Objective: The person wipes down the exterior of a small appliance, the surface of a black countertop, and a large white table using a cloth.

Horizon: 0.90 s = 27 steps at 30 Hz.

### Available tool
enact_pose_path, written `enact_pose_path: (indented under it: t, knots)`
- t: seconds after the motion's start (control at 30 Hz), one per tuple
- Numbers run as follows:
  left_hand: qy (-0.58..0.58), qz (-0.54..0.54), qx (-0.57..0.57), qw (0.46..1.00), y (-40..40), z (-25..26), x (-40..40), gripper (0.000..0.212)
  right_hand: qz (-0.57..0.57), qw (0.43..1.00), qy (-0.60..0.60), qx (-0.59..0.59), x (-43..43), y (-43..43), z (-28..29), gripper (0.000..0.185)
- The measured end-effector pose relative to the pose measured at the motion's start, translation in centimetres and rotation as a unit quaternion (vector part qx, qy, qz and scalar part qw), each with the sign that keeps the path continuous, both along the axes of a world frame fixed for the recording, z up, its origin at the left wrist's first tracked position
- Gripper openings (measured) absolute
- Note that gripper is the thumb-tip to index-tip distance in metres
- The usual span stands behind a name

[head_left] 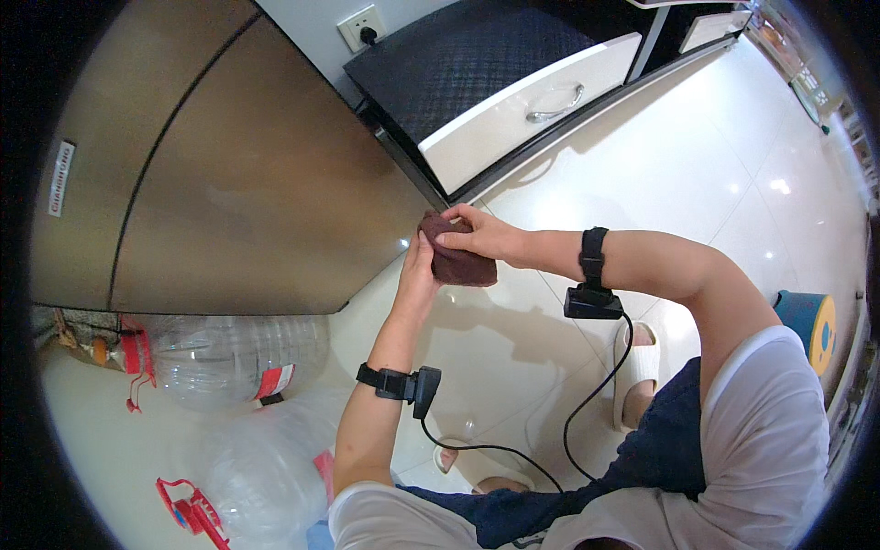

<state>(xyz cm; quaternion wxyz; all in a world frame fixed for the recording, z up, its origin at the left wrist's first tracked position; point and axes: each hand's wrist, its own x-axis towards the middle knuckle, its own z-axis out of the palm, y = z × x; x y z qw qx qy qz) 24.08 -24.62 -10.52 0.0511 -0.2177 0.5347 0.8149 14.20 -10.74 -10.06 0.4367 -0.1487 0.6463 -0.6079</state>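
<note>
A folded dark brown cloth [466, 267] is held between my two hands, above the tiled floor and close to the refrigerator's lower corner. My left hand [421, 268] supports its left side, with the thumb along the cloth. From the right, my right hand [485, 237] pinches its upper part between thumb and fingers. Both hands are near the refrigerator door [275, 179], which has a brown metallic surface. Just beyond them is the corner of a cabinet with a white drawer front [495, 130].
Large clear plastic bottles [227, 357] with red handles lie at the left. A wall socket [361, 29] holds a black plug. The drawer has a curved metal handle [555, 106]. A blue and yellow stool [808, 326] stands at right. Black cables [574, 412] hang from my wrist straps.
</note>
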Motion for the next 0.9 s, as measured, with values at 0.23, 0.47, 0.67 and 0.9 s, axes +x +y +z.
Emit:
enact_pose_path:
  t: [0.23,0.47,0.67,0.9]
  knots:
    - [0.044,-0.017,-0.124,0.991,-0.6,2.2,-1.0,0.056,0.005,0.995,0.089,-0.037,-1.6,0.1,2.1,0.043]
    - [0.272,0.087,-0.507,0.813,-2.5,11.0,0.5,0.058,-0.097,0.869,0.440,-0.202,-2.7,-3.0,12.9,0.025]
    - [0.308,0.195,-0.733,0.574,-6.1,17.8,2.6,0.057,-0.314,0.570,0.728,-0.216,-4.6,-9.9,22.8,0.033]
    - [0.302,0.163,-0.773,0.534,-7.0,16.8,2.8,0.058,-0.281,0.805,0.473,-0.222,-3.1,-9.9,9.6,0.047]
